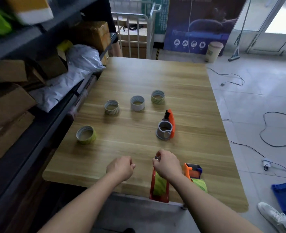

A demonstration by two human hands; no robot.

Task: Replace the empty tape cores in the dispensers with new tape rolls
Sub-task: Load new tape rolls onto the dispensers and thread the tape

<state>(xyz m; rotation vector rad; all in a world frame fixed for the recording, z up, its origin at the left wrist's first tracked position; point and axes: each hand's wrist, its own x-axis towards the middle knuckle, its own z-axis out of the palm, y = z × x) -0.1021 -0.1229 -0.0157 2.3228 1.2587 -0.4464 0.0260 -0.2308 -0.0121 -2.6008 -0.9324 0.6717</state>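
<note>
The grip of the right hand (168, 164) pinches the front tip of the red plastic dispenser (159, 197), loaded with a yellow-green tape roll (159, 184) at the near edge of the table (138, 78); the left hand (120, 167), its grip curled and empty, should brace the frame.

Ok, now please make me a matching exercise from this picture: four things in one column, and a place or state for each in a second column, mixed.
1 red dispenser
2 white tape roll
3 orange dispenser with grey core
4 left hand

A middle of the far row of three
B fingers curled, holding nothing
C near table edge, under the right hand
D standing alone, right of the table's middle

Pairs: 1-C, 2-A, 3-D, 4-B
</note>
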